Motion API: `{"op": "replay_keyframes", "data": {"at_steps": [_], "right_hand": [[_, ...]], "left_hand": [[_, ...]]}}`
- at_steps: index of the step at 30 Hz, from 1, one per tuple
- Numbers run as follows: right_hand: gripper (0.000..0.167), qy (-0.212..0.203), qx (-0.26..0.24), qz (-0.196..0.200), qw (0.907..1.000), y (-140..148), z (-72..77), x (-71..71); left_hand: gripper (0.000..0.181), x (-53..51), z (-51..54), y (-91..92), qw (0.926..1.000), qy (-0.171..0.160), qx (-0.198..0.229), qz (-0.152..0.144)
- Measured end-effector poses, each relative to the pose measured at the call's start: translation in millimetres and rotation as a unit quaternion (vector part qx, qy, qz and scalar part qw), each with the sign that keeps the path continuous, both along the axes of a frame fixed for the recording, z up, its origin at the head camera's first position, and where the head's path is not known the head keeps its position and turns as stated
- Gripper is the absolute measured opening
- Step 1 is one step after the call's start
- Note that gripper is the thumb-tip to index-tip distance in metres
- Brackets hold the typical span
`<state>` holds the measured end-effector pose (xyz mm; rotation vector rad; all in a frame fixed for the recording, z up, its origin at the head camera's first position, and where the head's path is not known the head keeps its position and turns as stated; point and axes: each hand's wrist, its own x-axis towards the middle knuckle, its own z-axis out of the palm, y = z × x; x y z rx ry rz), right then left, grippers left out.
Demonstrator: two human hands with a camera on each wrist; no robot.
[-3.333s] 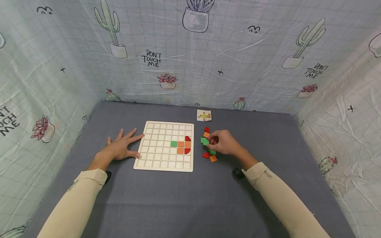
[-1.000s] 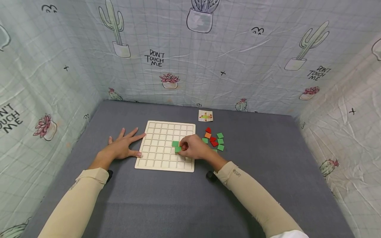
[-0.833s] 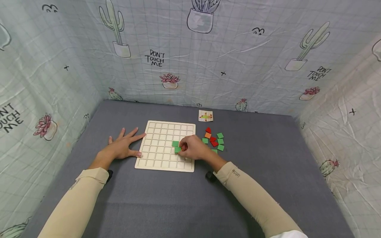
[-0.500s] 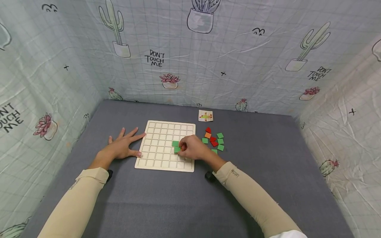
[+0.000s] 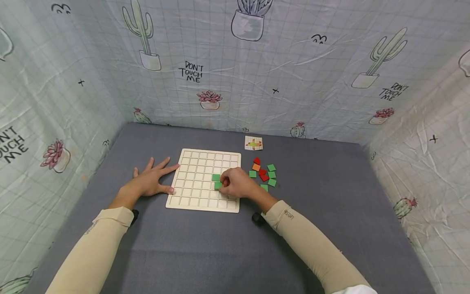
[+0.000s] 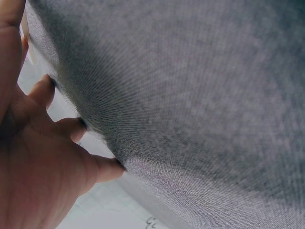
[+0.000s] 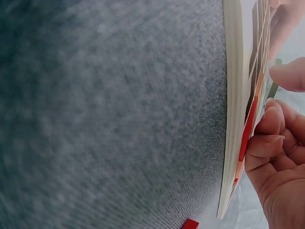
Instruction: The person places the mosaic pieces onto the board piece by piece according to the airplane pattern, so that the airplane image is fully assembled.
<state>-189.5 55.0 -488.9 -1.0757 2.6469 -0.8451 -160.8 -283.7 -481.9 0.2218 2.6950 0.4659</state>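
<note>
A pale grid board [image 5: 194,159] lies flat on the dark grey cloth. My left hand [image 5: 147,183] is spread at its left side, the thumb and index fingertips touching the board's edge. Over the right part of the board, my right hand [image 5: 238,182] pinches a green square tile [image 5: 218,185], which the right wrist view shows edge-on and tilted between thumb and finger. Just above that sits another green tile [image 5: 216,177] on the grid. My right hand hides most of the other pieces on the board from the head view; the right wrist view shows a red piece [image 7: 248,129] there.
Right of the board lie loose pieces: several green squares [image 5: 271,174], red pieces [image 5: 264,178] and an orange square [image 5: 256,167]. A small pattern card [image 5: 253,143] lies behind them. Printed fabric [image 5: 220,61] hangs around the table's back and sides.
My right hand has moved left from the loose pieces to the board, bringing a green tile. The loose pieces are more spread out. Recently the tile has shifted slightly left; my left hand stays put.
</note>
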Motion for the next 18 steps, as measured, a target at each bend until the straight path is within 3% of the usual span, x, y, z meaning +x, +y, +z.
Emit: {"op": "replay_keyframes", "data": {"at_steps": [18], "right_hand": [[0.006,0.008,0.015,-0.003,0.9998,-4.5,-1.6,0.4]], "left_hand": [[0.103,1.5,-0.2,-0.7,1.0,0.001,-0.007,0.0]]}}
